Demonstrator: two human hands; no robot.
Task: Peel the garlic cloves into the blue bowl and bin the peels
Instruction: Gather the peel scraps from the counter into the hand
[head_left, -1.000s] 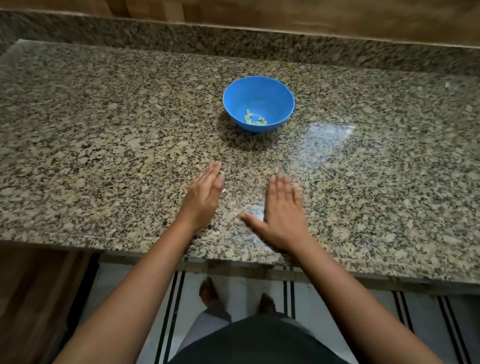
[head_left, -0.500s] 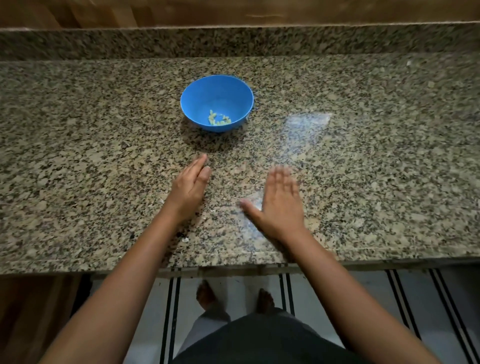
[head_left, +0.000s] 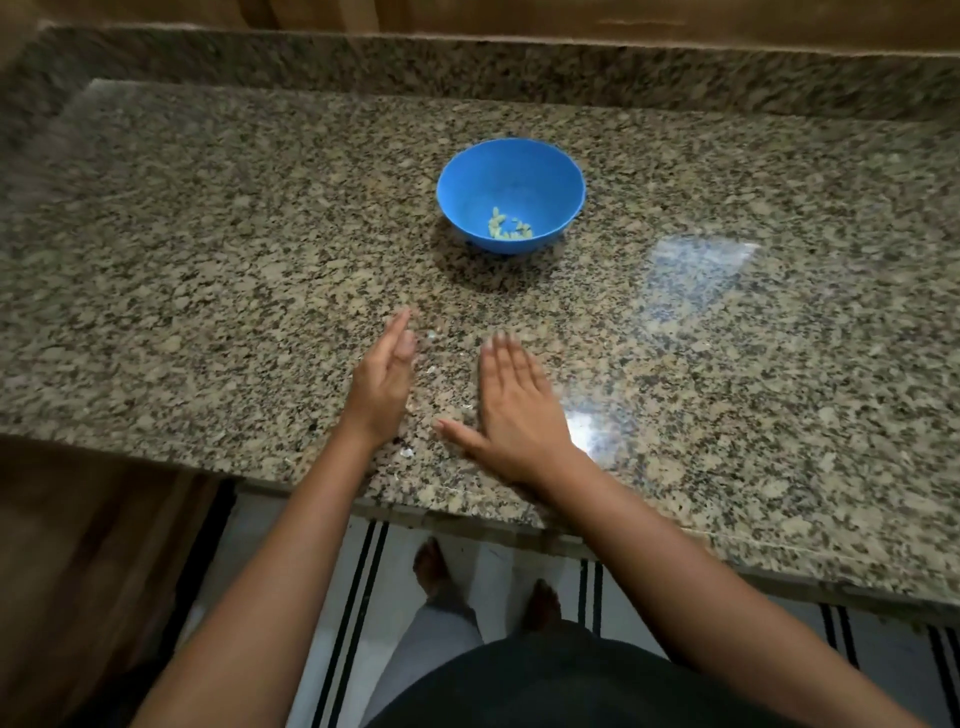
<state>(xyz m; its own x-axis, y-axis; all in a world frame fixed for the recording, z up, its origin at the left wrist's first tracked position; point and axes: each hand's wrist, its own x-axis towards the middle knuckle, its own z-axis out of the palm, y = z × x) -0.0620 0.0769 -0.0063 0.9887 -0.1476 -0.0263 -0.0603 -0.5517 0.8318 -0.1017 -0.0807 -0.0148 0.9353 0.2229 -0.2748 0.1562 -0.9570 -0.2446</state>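
A blue bowl stands on the granite counter and holds several pale peeled garlic cloves at its bottom. Nearer to me, my left hand stands on its edge on the counter with straight fingers. My right hand lies flat, palm down, thumb spread to the left. A few tiny pale peel scraps lie on the stone between and just below the two hands. Neither hand holds anything.
The counter's front edge runs just below my wrists. A raised granite backsplash closes off the far side. A striped floor mat and bare feet show below the edge.
The camera view has swung, so the bowl sits further right in frame. Both hands stay near the front edge, with the right hand now closer to the left.
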